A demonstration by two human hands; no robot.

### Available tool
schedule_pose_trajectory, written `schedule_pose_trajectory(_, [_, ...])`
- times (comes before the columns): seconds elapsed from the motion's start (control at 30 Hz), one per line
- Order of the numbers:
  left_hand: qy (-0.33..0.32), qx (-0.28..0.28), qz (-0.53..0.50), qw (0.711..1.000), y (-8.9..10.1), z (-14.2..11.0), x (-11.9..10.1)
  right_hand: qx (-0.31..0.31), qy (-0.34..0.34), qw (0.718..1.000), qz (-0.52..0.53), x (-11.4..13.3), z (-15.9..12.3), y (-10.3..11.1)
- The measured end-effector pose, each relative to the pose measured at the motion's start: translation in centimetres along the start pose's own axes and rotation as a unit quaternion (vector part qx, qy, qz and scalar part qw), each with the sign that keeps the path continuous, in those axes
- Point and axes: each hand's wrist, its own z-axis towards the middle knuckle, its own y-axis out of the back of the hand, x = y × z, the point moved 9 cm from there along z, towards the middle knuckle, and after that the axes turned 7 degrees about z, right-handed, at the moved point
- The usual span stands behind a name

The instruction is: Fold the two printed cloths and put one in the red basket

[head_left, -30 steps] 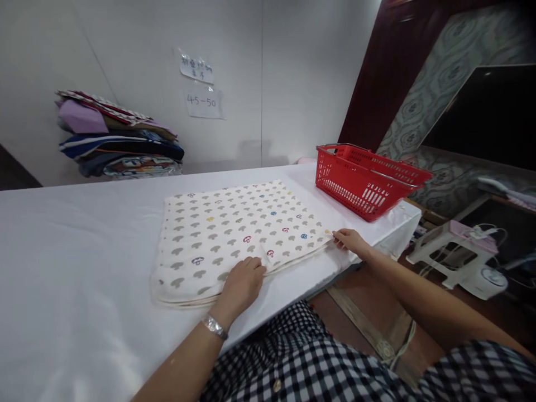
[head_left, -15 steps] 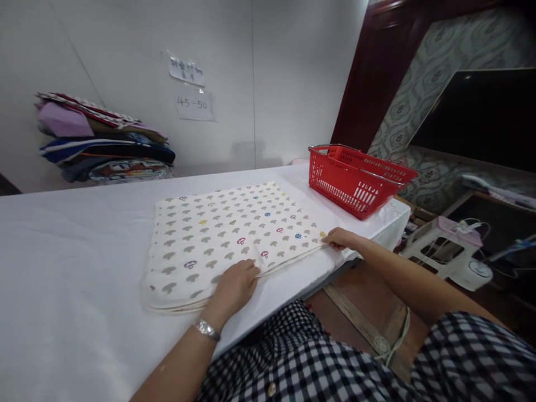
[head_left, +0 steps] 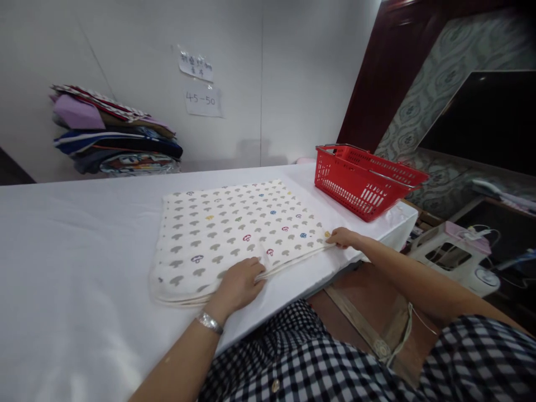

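A white cloth printed with grey and some coloured mushrooms lies folded in layers on the white-covered table. My left hand, with a silver band at the wrist, is closed on the middle of the cloth's near edge. At the cloth's near right corner, my right hand pinches the edge between thumb and fingers. A small crease shows in the fabric just beside my left fingertips. The undersides of both hands are hidden.
A red plastic basket stands at the table's far right. Folded fabrics are stacked at the back left, by the wall with paper signs. A white stool with cables stands beyond the right end.
The camera view has shifted slightly, so everything sits a little farther right. Both hands keep their hold on the cloth's near edge, and the cloth lies as before.
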Motion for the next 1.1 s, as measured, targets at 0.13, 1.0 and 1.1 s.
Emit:
schedule_pose_trajectory(0.13, [0.002,0.004,0.003,1.000,-0.1,-0.3,0.0,0.010,0.022,0.997,0.074,0.5,-0.4,-0.6])
schedule_pose_trajectory(1.0, [0.006,0.018,-0.009,1.000,-0.4,-0.5,0.3,0.054,-0.016,0.974,0.219,-1.4,0.8,0.0])
schedule_pose_trajectory(1.1, [0.000,0.013,0.006,1.000,-0.1,-0.9,0.1,0.060,-0.013,0.977,0.204,-1.5,0.7,-0.3])
